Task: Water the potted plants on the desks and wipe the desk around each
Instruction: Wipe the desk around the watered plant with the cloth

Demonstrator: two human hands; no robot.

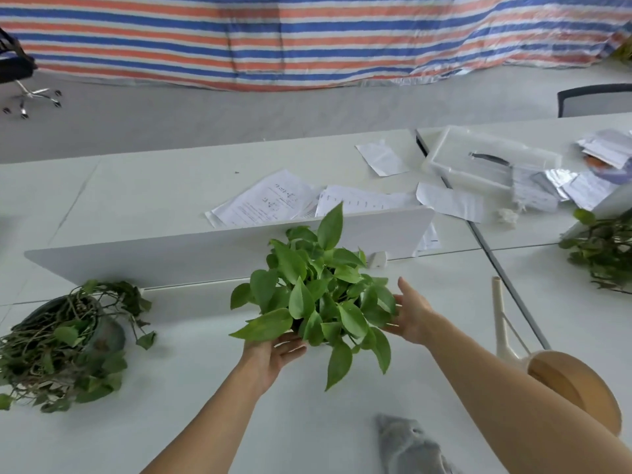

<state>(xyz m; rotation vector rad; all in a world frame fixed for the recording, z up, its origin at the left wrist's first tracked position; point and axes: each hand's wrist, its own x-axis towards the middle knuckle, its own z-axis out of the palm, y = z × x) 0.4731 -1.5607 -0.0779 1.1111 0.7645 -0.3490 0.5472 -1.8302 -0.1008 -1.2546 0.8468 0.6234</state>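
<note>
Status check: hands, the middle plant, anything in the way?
Left hand and right hand open, flanking middle plant. Watering can, grey cloth idle nearby. Nothing blocking.

Open-plan office, makeshift. White desks (171, 186) butted together, a low white divider panel (205, 251) just beyond both hands. Printed papers (270, 200) scattered past the panel, a clear plastic bin (478, 159) further right. Swivel chair (24, 80) on casters far left, mesh chair back (595, 99) far right. Striped tarp (307, 39) hangs across the back (no finished wall visible).
</note>
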